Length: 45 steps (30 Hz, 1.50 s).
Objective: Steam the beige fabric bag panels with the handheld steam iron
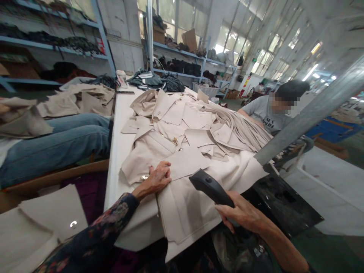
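Beige flat pieces lie over the near edge of the white table. My left hand rests on them with its fingers curled together; what is under the fingertips is hidden. A small shiny metal fitting shows beside that hand. In my right hand is a black handheld tool, its wide head pointing left above the beige pieces. Farther back, a heap of beige pieces covers the table, with a gold-coloured metal part among them.
A seated person's jeans are at the left. Another person in a grey shirt sits at the back right. A slanting metal pole crosses the right side. More beige pieces lie at the lower left, by a cardboard box edge.
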Each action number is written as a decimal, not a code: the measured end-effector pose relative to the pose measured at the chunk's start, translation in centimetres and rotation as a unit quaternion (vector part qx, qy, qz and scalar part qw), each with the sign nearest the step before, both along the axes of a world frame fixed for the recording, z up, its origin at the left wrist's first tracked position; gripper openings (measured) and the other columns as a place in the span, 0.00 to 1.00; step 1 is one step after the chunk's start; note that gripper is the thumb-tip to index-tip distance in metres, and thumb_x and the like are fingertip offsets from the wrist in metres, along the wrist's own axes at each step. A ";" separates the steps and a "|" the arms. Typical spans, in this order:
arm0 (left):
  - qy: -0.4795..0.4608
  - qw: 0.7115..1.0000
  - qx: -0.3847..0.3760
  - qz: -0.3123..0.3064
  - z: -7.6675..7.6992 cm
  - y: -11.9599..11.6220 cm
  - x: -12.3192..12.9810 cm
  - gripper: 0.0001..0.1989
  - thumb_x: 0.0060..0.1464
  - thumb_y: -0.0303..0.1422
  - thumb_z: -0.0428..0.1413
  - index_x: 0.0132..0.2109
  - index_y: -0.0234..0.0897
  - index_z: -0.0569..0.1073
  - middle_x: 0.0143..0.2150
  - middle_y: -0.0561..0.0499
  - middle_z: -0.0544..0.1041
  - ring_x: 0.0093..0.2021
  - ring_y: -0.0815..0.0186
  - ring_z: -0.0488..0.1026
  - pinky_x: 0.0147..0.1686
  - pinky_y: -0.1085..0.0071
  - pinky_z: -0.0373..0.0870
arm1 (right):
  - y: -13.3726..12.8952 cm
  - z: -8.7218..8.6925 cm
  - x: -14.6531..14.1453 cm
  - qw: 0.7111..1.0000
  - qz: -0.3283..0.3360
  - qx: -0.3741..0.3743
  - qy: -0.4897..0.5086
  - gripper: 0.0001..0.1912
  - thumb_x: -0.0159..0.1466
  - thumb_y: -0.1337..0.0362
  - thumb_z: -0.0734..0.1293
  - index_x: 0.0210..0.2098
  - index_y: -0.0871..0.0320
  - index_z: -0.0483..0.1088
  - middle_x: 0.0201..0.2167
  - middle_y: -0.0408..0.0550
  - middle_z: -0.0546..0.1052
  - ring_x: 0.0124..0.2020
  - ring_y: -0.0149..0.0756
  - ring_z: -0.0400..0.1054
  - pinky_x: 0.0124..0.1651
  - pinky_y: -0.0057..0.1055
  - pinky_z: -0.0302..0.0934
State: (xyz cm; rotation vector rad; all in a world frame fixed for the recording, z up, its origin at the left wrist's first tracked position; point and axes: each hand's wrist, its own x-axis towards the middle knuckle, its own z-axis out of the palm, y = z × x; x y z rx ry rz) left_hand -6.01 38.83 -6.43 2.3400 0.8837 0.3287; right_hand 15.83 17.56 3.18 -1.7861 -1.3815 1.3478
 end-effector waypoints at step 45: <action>0.097 0.944 0.014 0.314 0.0 -3.9 -3.4 0.20 0.51 0.49 0.54 0.40 0.36 0.67 0.37 0.41 0.74 0.42 0.49 0.72 0.36 0.63 0.63 | 12.3 -1.9 -4.0 0.998 0.014 -0.030 0.048 0.19 0.62 0.52 0.62 0.23 0.60 0.65 0.15 0.42 0.67 0.14 0.26 0.61 0.17 0.22 0.59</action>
